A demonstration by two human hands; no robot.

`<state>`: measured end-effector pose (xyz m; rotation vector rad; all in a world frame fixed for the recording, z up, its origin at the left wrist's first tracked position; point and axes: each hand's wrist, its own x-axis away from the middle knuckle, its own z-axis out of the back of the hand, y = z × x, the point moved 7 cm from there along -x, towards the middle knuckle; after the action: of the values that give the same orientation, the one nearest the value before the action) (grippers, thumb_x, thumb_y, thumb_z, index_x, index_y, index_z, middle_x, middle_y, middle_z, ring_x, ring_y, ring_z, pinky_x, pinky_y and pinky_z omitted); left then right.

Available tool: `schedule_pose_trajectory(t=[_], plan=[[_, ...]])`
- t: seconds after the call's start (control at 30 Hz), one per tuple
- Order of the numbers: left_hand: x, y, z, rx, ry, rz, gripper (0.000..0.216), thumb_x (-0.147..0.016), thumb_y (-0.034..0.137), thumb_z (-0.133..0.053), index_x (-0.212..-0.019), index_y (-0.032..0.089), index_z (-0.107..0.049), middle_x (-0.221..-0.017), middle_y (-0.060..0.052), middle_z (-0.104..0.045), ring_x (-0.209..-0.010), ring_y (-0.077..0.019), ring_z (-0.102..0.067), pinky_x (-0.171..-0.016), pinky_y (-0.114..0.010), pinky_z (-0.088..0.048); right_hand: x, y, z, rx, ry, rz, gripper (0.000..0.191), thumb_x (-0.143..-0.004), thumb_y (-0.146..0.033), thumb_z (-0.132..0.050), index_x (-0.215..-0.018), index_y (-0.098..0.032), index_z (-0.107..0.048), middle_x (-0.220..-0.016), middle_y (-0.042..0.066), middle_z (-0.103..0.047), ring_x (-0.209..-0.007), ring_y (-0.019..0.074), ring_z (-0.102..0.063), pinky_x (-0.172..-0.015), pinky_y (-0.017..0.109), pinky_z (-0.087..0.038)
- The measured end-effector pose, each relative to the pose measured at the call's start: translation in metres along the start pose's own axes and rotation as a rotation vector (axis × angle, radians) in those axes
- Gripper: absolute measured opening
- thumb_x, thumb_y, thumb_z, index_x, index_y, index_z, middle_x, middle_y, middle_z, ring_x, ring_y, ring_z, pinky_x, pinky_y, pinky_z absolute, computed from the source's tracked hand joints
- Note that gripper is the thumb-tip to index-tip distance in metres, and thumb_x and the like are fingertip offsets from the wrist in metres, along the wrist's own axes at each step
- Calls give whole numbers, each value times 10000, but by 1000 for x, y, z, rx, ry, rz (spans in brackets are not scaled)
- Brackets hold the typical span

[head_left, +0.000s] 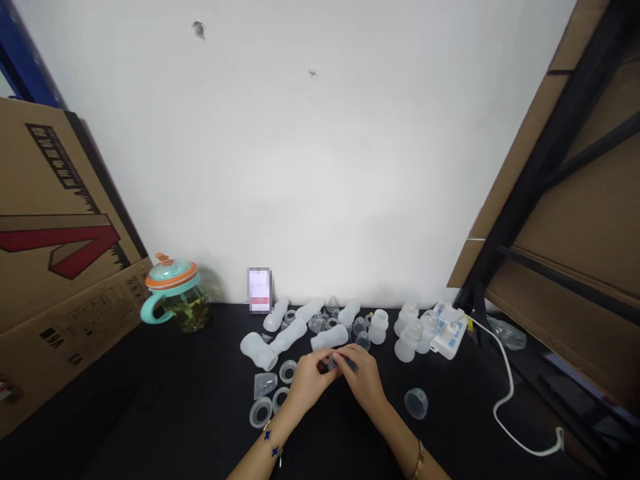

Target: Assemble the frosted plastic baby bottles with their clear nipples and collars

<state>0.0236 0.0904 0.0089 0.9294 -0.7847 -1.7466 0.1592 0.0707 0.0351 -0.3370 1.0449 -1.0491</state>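
Note:
Both hands meet in the middle, fingers closed round a small translucent bottle part [332, 362]; whether it is a ring, a nipple or both, I cannot tell. My left hand [313, 377] grips it from the left, and my right hand [363, 373] from the right. Just beyond the fingers lies a frosted baby bottle [330, 338] on its side. Collar rings [261, 413] and a clear cap [265, 385] are left of my left wrist. More bottles [259, 351] and loose nipples lie behind. To the right stand several bottles fitted with domed tops [409, 340].
A domed clear cap [416, 403] lies right of my right forearm. A white power strip [449, 330] with a cable [507, 373] is at the right. A lidded glass teapot [175, 293] and a phone [260, 291] stand by the wall. Cardboard boxes [65, 267] border the left.

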Motion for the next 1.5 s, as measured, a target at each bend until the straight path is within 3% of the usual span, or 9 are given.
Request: schedule_pose_trajectory(t=[0.2,0.33,0.77,0.93,1.23,1.5], plan=[[6,5,-4,-119,-23,25,294,-757,352,-728,-1030,250,-773,-923,-22,-768,-802,-217,-668,-736,-289,-492,-12,18,46,56,205,-78,301,-985,-384,-485,-933,-192,-712,-905,69,-742,-839,217,-688,-765,315,-529],[10,10,-7,-154,-41,-22,248,-762,347,-735,-995,270,-772,-960,-16,-769,-862,-234,-679,-762,-299,-496,-18,35,61,146,253,-116,322,-973,-409,-473,-988,-188,-707,-1019,104,-732,-903,238,-681,-761,338,-544],[14,8,-16,-220,-84,-95,343,-750,306,-759,-1091,269,-750,-1053,-38,-768,-908,-265,-686,-850,-362,-508,-13,69,37,355,97,-182,311,-919,-219,-460,-1107,-194,-706,-1185,119,-698,-1104,285,-647,-965,446,-505],[16,8,-19,-244,-120,-91,368,-756,303,-759,-1122,274,-739,-1074,-41,-759,-932,-262,-683,-854,-357,-510,-11,76,29,355,41,-198,318,-902,-206,-463,-1115,-180,-698,-1157,120,-711,-1035,266,-676,-930,425,-520],[15,9,-20,-237,-124,-102,343,-738,273,-766,-1081,279,-749,-1047,-46,-756,-992,-280,-663,-895,-378,-506,-10,76,30,353,66,-164,308,-904,-227,-461,-1106,-207,-693,-1127,99,-718,-895,237,-691,-857,392,-535],[15,8,-19,-208,-109,-110,330,-739,262,-757,-1069,273,-750,-1049,-48,-750,-1001,-276,-652,-905,-377,-499,-9,77,29,366,72,-164,295,-893,-223,-484,-1095,-213,-699,-1136,103,-716,-977,248,-686,-876,383,-528]])
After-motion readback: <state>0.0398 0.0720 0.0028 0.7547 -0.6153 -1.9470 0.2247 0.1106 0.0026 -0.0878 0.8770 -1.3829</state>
